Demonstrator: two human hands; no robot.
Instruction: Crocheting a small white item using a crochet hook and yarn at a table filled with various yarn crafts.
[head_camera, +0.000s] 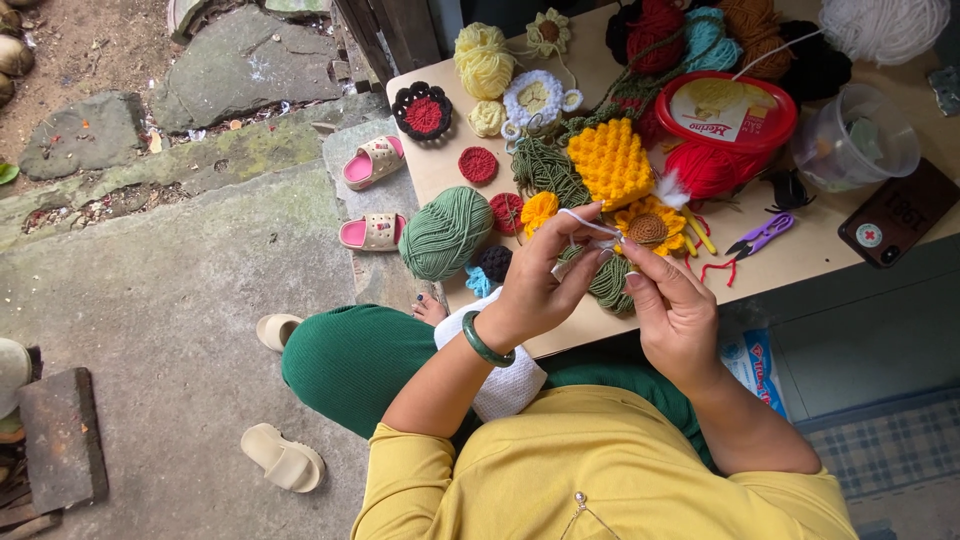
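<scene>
1. A stone floor (200, 300) is seen at left, w/ 2 pale slippers (283, 458) and 2 pink child's shoes (373, 160) left on it, prob. kicked off out of the way.
2. A wooden table (800, 260) is set just in front of the seated person, so all materials are kept w/in reach.
3. A green yarn ball (445, 232) is laid at the table's near left corner, close to the hands; 1 pale yellow ball (482, 58) and a heap of dark, red, teal, brown and white yarn are pushed to the far edge.
4. A round red-lidded tub (726, 112) and 1 clear plastic cup (855, 140) are parked at right, beside 1 dark phone (897, 212).
5. Finished crochet pieces are spread mid-table: 1 yellow textured square (610, 162), 1 sunflower (648, 228), approx. 3 red rounds.
6. 1 purple pair of snips (758, 236) is kept near the right hand.
7. The left hand (535, 290), w/ a green bangle (484, 342) on the wrist, is closed narrowly on a white strand (585, 222), pinched taut above the table edge.
8. The right hand (675, 310) is held against it, fingers pinched tight at the same small work; whether a hook is held can't be told.
</scene>
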